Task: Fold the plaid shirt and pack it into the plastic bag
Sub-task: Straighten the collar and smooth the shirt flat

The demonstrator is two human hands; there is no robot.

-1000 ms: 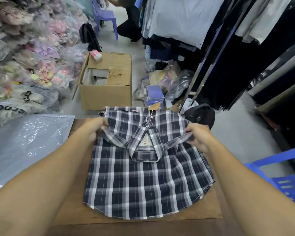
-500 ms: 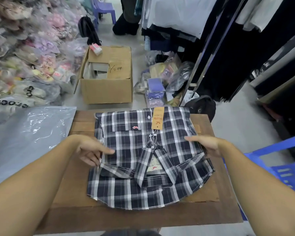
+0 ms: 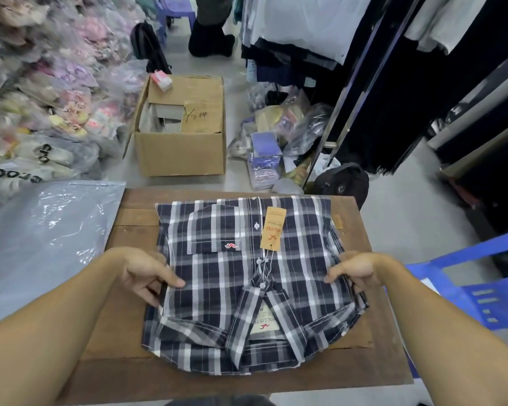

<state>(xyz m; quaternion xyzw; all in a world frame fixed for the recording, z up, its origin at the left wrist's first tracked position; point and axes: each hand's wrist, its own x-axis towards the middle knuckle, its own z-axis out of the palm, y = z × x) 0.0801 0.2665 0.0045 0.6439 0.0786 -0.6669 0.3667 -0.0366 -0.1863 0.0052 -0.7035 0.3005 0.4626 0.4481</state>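
Head view: plaid shirt (image 3: 247, 276) lies folded, front side up, on a wooden table (image 3: 135, 224), between the two hands. Collar end points toward the person, chest pocket (image 3: 214, 230) and buttoned placket on the far side of the hands.

Left hand (image 3: 147, 273) sits at the shirt's left edge, thumb on top of the fabric, fingers curled at or under the edge; it pinches the shirt's side fold. Right hand (image 3: 355, 269) mirrors it on the right edge, thumb lying on the cloth, fingers wrapped around the edge; also closed on the shirt. How far the fingers reach under the cloth is hidden on both sides.

Orange hang tag (image 3: 272, 228) lies flat on the placket, just beyond and between the hands, string running back toward the collar. Neck label is visible inside the open collar, nearer the person than both hands. Rounded hem layer sticks out below the collar at the near table edge.

Plastic bag (image 3: 41, 244) lies flat, clear and glossy, just left of the left hand and forearm, beside the table's left edge, not touching the shirt.

Beyond the hands, on the floor past the table: open cardboard box (image 3: 182, 153). Blue plastic chair (image 3: 481, 291) is right of the right forearm. Black bag (image 3: 342, 183) sits past the table's far right corner. Hanging clothes (image 3: 305, 24) are far beyond the right hand; bagged shoes (image 3: 41, 83) are piled far beyond the left.
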